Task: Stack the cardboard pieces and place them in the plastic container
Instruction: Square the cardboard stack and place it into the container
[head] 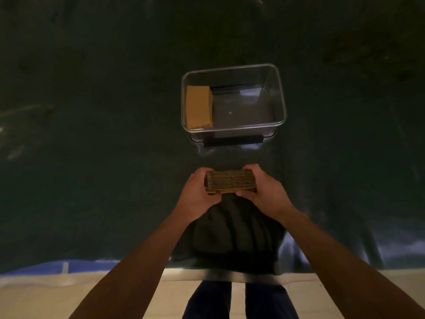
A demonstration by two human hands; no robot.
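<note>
A stack of brown cardboard pieces (231,181) is held edge-up between both hands, above the dark green sheet and short of the container. My left hand (197,194) grips its left end and my right hand (264,192) grips its right end. The clear plastic container (281,104) stands farther away in the middle of the sheet. Inside it, against its left wall, lies another stack of cardboard (199,107). The rest of the container's floor is bare.
A dark green sheet (92,134) covers the work surface. A black bar (232,141) lies along the container's near base. Below the hands a bulge of dark cloth (234,233) hangs over the near edge, with pale floor (46,295) beneath.
</note>
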